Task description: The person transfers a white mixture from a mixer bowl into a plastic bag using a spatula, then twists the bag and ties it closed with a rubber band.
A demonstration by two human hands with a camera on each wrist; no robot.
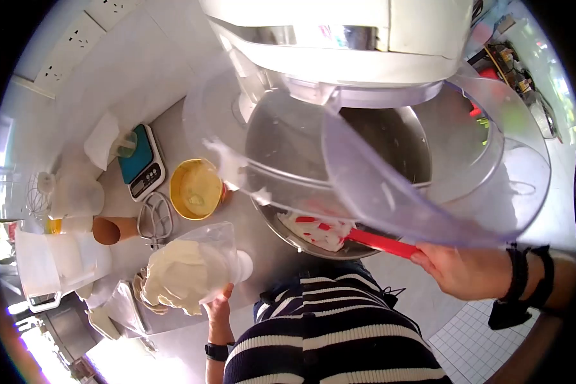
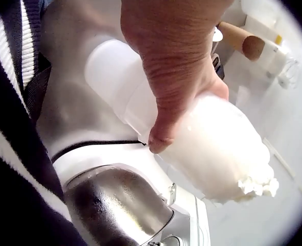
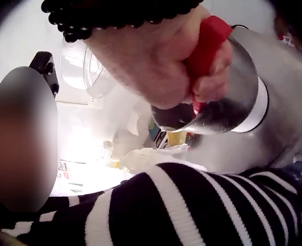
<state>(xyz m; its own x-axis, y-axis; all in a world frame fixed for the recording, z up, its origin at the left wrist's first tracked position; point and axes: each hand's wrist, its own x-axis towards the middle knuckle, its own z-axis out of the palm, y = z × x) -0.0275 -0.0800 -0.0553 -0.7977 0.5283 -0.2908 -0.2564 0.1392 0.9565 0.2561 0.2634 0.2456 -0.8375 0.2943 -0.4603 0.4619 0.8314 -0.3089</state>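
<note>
At the near side of the metal bowl (image 3: pixel 243 77), your right hand (image 1: pixel 464 272) grips the handle of a red spatula (image 1: pixel 385 243), fingers closed round it. The spatula slants in past the bowl's near rim, and its head, thickly smeared with white cream (image 1: pixel 317 232), lies within the near part of the bowl. Above that stands the white mixer (image 1: pixel 339 61), with a broad clear guard (image 1: pixel 397 192) tilted over the bowl and partly covering your view into it.

To the left, near your striped top (image 1: pixel 339 333), your left hand (image 1: pixel 219 307) holds a translucent container (image 1: pixel 211 272), its fingers curled round the side and the thumb laid along it. The container is held tipped over: pale cream fills it and bulges at its left end, while a white round end points right, towards the metal bowl but apart from it.

Farther off on the grey surface (image 1: pixel 173 137), a yellow bowl (image 1: pixel 179 176) sits between the container and the teal-topped scale (image 1: pixel 137 160). Just left of that bowl lies a wire beater (image 1: pixel 155 219), with a brown tube (image 1: pixel 125 228) beside it. At the far left you have a clear bin (image 1: pixel 38 256) and a whisk (image 1: pixel 35 195).
</note>
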